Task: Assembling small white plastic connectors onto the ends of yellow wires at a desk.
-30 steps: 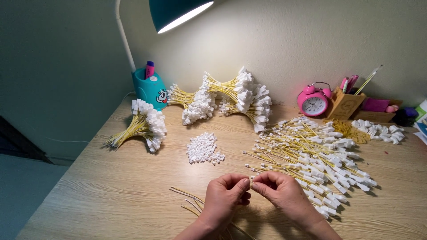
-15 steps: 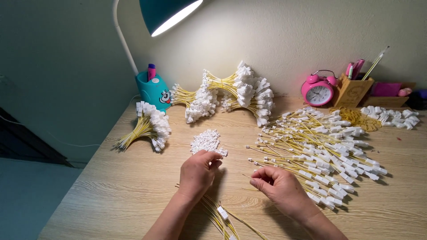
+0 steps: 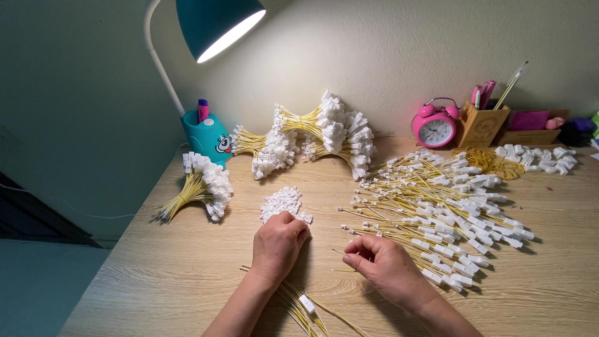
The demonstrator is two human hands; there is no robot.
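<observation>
Head view looks down on a pale wood-grain desk (image 3: 156, 281), and I take the small heap of loose white plastic connector housings (image 3: 281, 201) near its middle as my landmark. I see the left hand (image 3: 277, 243) resting at the near edge of that heap, knuckles up, fingers curled down onto the closest pieces; whether a housing is pinched beneath them I cannot tell. The right hand (image 3: 380, 265) sits to the right of the heap and nearer to me, thumb and forefinger pressed together on the end of a thin yellow wire (image 3: 342, 252).

Just nearer than the heap, under the left wrist, lies a little sheaf of yellow wires with a white connector (image 3: 306, 306). Right of the heap spreads a broad fan of yellow wires tipped with white connectors (image 3: 446, 209), its near edge just beside the right hand. Left of the heap is a tied bundle of the same wires (image 3: 199, 187). Beyond the heap, against the wall, stand more bundles (image 3: 312, 137), a teal pen cup (image 3: 209, 137) at the foot of a teal desk lamp (image 3: 215, 22), and, further right, a pink alarm clock (image 3: 435, 125) beside a wooden pencil holder (image 3: 480, 125).
</observation>
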